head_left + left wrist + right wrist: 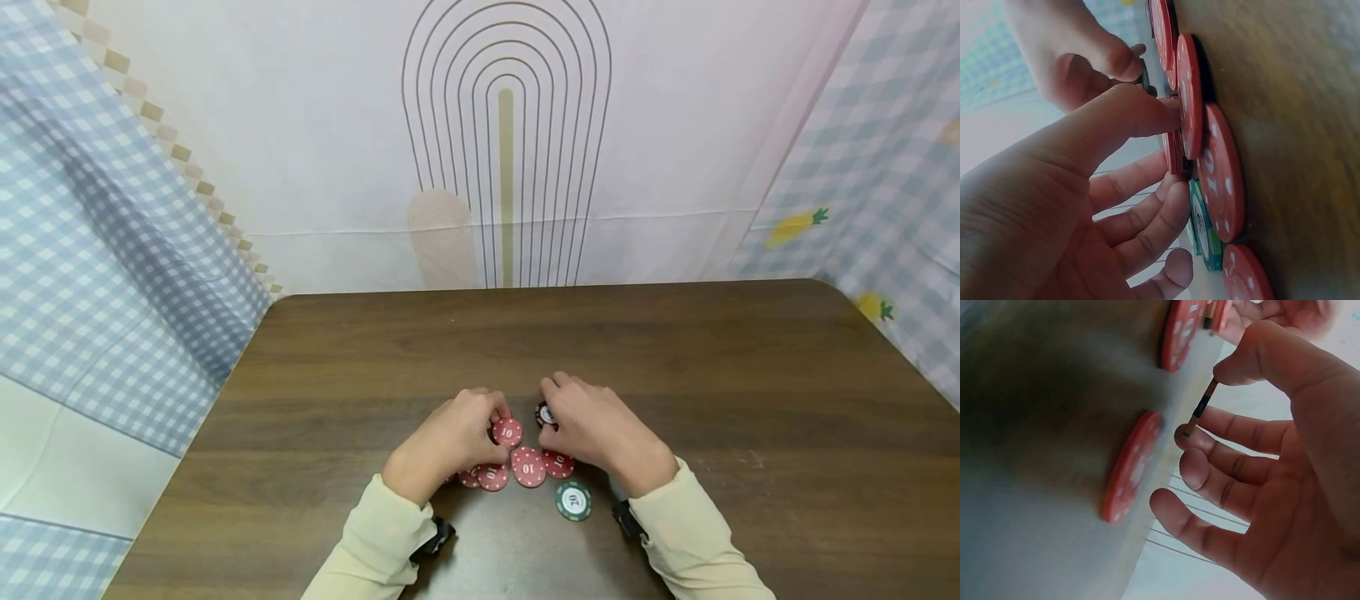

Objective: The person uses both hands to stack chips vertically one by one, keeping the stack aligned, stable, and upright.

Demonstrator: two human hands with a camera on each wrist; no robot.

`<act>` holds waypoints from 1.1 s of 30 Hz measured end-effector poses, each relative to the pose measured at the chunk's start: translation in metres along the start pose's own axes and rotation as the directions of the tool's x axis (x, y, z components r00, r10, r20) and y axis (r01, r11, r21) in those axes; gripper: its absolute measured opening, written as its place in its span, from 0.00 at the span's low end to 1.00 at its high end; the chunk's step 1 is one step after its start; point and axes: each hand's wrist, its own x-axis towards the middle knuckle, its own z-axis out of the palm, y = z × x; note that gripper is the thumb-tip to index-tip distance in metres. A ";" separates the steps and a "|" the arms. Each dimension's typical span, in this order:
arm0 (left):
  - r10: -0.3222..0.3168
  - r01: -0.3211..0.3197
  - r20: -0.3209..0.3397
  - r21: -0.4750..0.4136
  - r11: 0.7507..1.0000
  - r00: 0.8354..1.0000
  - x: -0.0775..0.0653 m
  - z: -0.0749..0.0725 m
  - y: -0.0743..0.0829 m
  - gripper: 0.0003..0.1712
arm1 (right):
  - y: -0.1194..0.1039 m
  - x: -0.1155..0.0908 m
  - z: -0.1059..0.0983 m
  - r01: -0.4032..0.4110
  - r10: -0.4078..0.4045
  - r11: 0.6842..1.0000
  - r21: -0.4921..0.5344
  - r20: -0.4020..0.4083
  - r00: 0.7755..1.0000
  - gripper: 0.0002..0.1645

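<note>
My left hand (453, 433) grips a small stack of poker chips, thumb on the near side and fingertips on the far side. A red chip marked 10 (507, 432) lies on top of that stack, whose edge (1173, 150) shows in the left wrist view. Just to the right, my right hand (596, 421) pinches a black poker chip (545, 414) with a white centre. In the right wrist view this black chip (1200, 409) is seen edge-on between thumb and fingertip, tilted and above the table.
Several red chips lie in front of the hands, among them one (528, 467) in the middle, one (492, 477) by the left thumb and one (558, 465) below the right hand. A green chip marked 20 (573, 501) lies nearest me on the brown wooden table (360, 358).
</note>
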 end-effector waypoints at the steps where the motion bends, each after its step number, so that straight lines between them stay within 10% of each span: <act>1: -0.001 0.001 -0.001 0.001 1.000 1.000 0.000 0.000 0.000 0.18 | -0.001 0.000 -0.001 0.003 -0.003 1.000 0.009 -0.001 1.000 0.16; 33: 0.060 -0.058 -0.024 0.044 0.997 0.998 -0.002 -0.002 -0.002 0.13 | -0.026 0.000 -0.005 0.169 -0.159 0.973 0.160 -0.073 0.985 0.11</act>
